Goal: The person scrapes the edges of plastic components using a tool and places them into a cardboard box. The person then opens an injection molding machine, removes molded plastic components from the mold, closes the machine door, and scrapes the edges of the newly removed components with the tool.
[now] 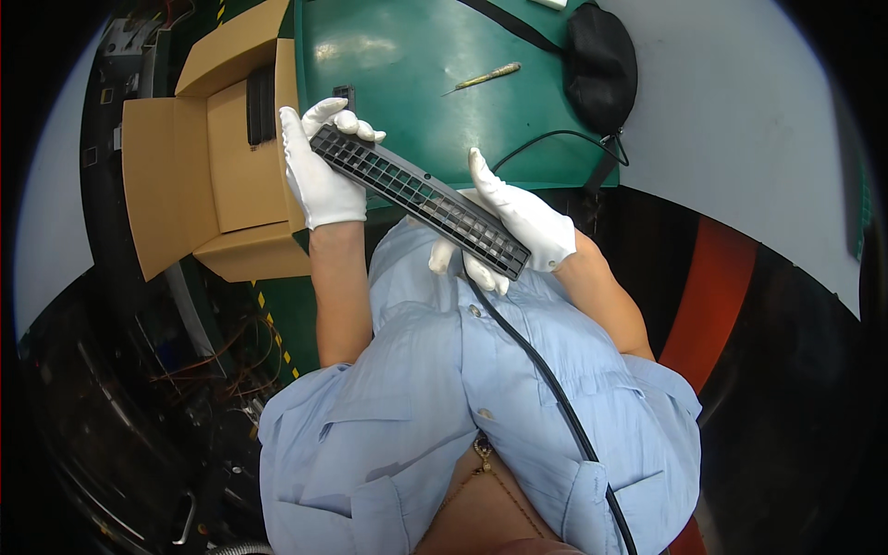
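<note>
A long black plastic piece with a grid of small open cells (pixel 421 199) is held slantwise in front of my body, its left end higher in the picture. My left hand (pixel 324 176), in a white glove, is closed around the left end. Also gloved in white, my right hand (pixel 527 222) holds the other end; its thumb stands up apart and its fingers curl beneath the piece. A small dark part (pixel 344 95) shows on the table just beyond my left fingers, mostly hidden by them.
An open cardboard box (pixel 199 176) stands left of the table, with black pieces (pixel 261 106) inside. On the green table (pixel 398 46) lie a thin-tipped tool with a yellowish handle (pixel 490 76) and a black pouch (pixel 601 69). A black cord (pixel 555 384) runs down across my shirt.
</note>
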### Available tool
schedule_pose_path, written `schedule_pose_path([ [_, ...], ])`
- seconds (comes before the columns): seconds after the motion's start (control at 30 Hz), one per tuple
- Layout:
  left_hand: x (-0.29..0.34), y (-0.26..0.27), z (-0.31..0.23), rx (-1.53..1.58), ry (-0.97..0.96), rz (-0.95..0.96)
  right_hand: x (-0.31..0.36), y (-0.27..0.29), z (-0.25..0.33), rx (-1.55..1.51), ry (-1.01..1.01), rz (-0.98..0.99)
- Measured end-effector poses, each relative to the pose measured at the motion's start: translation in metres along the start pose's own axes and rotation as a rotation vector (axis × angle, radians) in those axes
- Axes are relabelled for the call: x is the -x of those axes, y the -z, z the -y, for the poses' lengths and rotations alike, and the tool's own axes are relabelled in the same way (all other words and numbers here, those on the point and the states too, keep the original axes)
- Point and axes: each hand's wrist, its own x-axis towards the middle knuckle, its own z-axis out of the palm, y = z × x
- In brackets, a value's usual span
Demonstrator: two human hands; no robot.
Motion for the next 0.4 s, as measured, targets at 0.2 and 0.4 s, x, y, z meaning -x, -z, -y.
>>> schedule_pose_path([
  [0.2,0.000,0.003,0.000,-0.059,0.022,-0.008,-0.003,0.007,-0.006,-0.024,0.027,0.107],
  [0.4,-0.001,0.010,0.003,0.014,0.024,0.054,-0.006,0.003,-0.013,0.021,0.050,0.036],
])
